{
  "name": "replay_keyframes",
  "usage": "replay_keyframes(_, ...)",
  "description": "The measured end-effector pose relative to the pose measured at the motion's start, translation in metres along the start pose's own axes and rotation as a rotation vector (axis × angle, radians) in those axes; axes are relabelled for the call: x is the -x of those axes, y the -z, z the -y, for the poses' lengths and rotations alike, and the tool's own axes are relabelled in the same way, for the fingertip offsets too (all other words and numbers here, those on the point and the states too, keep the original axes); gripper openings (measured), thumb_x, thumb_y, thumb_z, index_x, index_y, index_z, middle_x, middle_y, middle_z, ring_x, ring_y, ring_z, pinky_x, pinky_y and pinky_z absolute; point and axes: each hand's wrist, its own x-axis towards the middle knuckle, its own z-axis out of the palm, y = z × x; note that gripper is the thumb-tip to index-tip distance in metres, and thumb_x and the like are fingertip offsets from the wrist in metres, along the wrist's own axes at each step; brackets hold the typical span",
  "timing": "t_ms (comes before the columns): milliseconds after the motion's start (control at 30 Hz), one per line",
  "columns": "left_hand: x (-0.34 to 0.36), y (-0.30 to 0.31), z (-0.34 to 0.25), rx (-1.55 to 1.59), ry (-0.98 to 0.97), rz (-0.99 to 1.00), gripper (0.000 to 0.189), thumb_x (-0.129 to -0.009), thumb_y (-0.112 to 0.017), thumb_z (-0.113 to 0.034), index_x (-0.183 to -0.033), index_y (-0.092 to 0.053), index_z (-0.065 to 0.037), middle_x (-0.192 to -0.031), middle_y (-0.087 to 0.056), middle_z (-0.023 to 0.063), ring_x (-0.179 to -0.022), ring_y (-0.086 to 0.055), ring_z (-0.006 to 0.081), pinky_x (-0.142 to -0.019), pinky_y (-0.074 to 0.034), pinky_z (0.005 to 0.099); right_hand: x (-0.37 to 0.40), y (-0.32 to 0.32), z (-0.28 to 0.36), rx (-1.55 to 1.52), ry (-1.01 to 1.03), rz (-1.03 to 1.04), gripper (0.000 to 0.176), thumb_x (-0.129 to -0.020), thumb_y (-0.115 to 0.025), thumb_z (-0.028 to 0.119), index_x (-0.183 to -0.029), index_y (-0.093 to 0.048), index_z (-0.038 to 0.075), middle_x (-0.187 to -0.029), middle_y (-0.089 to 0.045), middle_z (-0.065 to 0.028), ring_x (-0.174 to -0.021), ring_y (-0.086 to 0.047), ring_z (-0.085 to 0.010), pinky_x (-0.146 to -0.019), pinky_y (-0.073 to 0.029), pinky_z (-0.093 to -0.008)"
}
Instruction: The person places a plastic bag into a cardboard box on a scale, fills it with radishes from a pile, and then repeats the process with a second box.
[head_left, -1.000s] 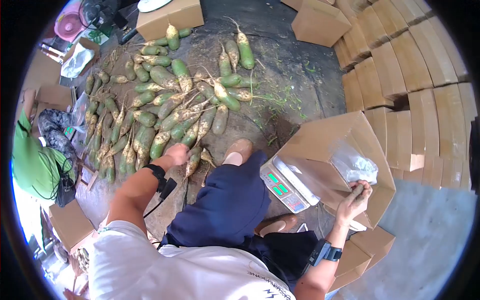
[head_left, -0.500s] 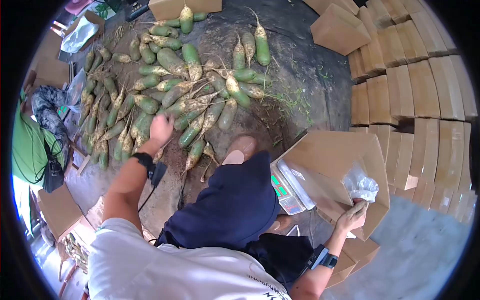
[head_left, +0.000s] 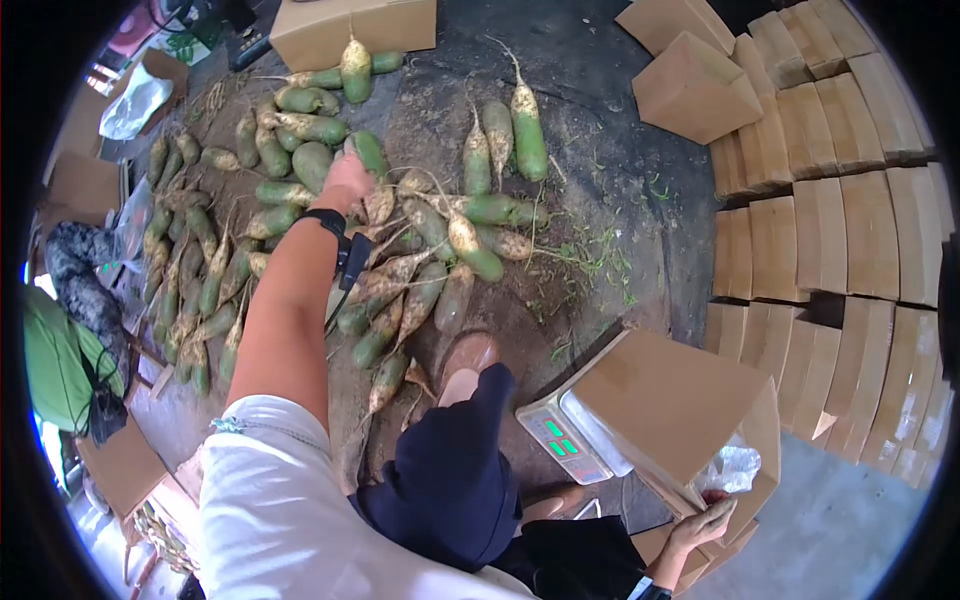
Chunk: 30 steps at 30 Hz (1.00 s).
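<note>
My left hand [head_left: 350, 178] reaches into the pile of green and whitish radishes [head_left: 310, 165], its fingers on a thick green radish [head_left: 369, 155]; how far they wrap round it is hidden. At the lower right, my right hand [head_left: 707, 524] is at the edge of an open cardboard box [head_left: 665, 395], close to a clear plastic bag [head_left: 735, 470] inside. What its fingers hold there is too small to make out. The box rests on a scale [head_left: 562, 440] with lit green digits.
Stacked cardboard boxes [head_left: 800, 240] line the right side. Another open box [head_left: 695, 88] stands at the upper right, and one more [head_left: 350, 30] at the top. At the left edge is a person in green [head_left: 70, 355]. My foot [head_left: 470, 355] is just below the radishes.
My left hand has moved up and right across the pile to the thick green radish. My right hand is lower in view, still at the box, and the view has shifted.
</note>
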Motion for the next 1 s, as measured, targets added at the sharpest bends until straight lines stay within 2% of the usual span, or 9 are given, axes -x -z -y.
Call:
replay_keyframes(67, -0.017, 0.003, -0.010, 0.045, 0.044, -0.097, 0.092, -0.079, -0.065, -0.027, -0.145, -0.007, 0.000, -0.128, -0.048, 0.0293, -0.118, -0.051, 0.0362, -0.097, -0.044, 0.0404, 0.002, 0.004, -0.005, -0.032, -0.016, 0.040, 0.039, -0.100, -0.041, 0.026, -0.079, -0.052, -0.005, -0.064, -0.051, -0.0083, -0.060, -0.047, -0.0163, -0.055, -0.040, -0.0315)
replay_keyframes(233, -0.074, -0.016, 0.002, 0.162, 0.182, 0.100, 0.108, -0.082, -0.067, -0.038, -0.143, 0.008, 0.007, -0.133, -0.043, 0.0291, -0.117, -0.050, 0.0365, -0.097, -0.043, 0.0383, 0.005, 0.007, -0.001, -0.010, -0.111, 0.061, 0.046, -0.100, -0.035, 0.033, -0.073, -0.048, -0.001, -0.063, -0.048, -0.0065, -0.058, -0.044, -0.0182, -0.055, -0.038, -0.0328)
replay_keyframes(367, -0.084, -0.045, 0.007, 0.370, 0.336, 0.045, 0.120, -0.069, -0.079, -0.042, -0.145, 0.002, 0.004, -0.138, -0.039, 0.0249, -0.123, -0.046, 0.0334, -0.100, -0.042, 0.0366, 0.008, 0.003, -0.005, 0.018, -0.158, -0.058, 0.043, -0.099, -0.038, 0.031, -0.071, -0.049, -0.001, -0.063, -0.049, -0.0091, -0.059, -0.045, -0.0188, -0.056, -0.038, -0.0336)
replay_keyframes(500, -0.084, -0.048, -0.002, 0.453, 0.392, 0.023, 0.109, -0.063, -0.082, -0.036, -0.145, -0.018, -0.002, -0.145, -0.031, 0.0207, -0.127, -0.042, 0.0333, -0.103, -0.040, 0.0370, 0.005, 0.007, 0.006, 0.068, -0.128, 0.056, 0.045, -0.099, -0.037, 0.033, -0.073, -0.050, -0.002, -0.064, -0.049, -0.0081, -0.060, -0.046, -0.0176, -0.058, -0.040, -0.0321)
replay_keyframes(633, -0.045, -0.033, -0.032, 0.520, 0.329, -0.202, 0.097, -0.062, -0.082, -0.031, -0.141, -0.031, -0.006, -0.141, -0.034, 0.0218, -0.126, -0.043, 0.0340, -0.104, -0.038, 0.0377, 0.005, 0.007, -0.001, 0.045, -0.142, 0.059, 0.046, -0.100, -0.036, 0.034, -0.075, -0.048, -0.001, -0.065, -0.048, -0.0060, -0.060, -0.045, -0.0156, -0.058, -0.040, -0.0300)
replay_keyframes(733, -0.018, -0.025, -0.019, 0.700, 0.138, -0.389, 0.096, -0.061, -0.083, -0.029, -0.139, -0.032, -0.004, -0.137, -0.037, 0.0238, -0.123, -0.044, 0.0353, -0.103, -0.038, 0.0379, 0.007, 0.004, -0.002, -0.016, -0.118, 0.018, 0.043, -0.100, -0.037, 0.032, -0.074, -0.048, -0.001, -0.066, -0.048, -0.0060, -0.059, -0.045, -0.0145, -0.055, -0.039, -0.0284)
replay_keyframes(767, -0.036, -0.047, 0.011, 0.791, -0.057, -0.484, 0.091, -0.066, -0.080, -0.020, -0.139, -0.029, -0.002, -0.128, -0.046, 0.0217, -0.113, -0.052, 0.0329, -0.097, -0.044, 0.0387, 0.008, -0.001, -0.003, -0.057, -0.118, -0.015, 0.043, -0.100, -0.037, 0.031, -0.072, -0.047, -0.001, -0.064, -0.048, -0.0068, -0.058, -0.044, -0.0150, -0.054, -0.038, -0.0284)
replay_keyframes(867, 0.018, -0.013, 0.017, 1.314, -0.116, -0.395, 0.078, -0.073, -0.075, -0.010, -0.136, -0.030, -0.001, -0.118, -0.052, 0.0165, -0.104, -0.057, 0.0271, -0.089, -0.050, 0.0367, 0.010, 0.000, -0.001, -0.066, -0.071, -0.018, 0.043, -0.100, -0.038, 0.028, -0.071, -0.048, -0.002, -0.062, -0.048, -0.0095, -0.056, -0.045, -0.0175, -0.052, -0.037, -0.0291)
replay_keyframes(1000, 0.087, 0.081, 0.012, 1.409, -0.193, -0.475, 0.059, -0.077, -0.069, 0.001, -0.126, -0.038, -0.006, -0.114, -0.055, 0.0126, -0.101, -0.058, 0.0216, -0.085, -0.052, 0.0356, 0.008, 0.001, 0.011, 0.071, 0.045, 0.038, 0.041, -0.100, -0.038, 0.025, -0.074, -0.051, -0.003, -0.064, -0.053, -0.0113, -0.057, -0.050, -0.0217, -0.053, -0.040, -0.0327)
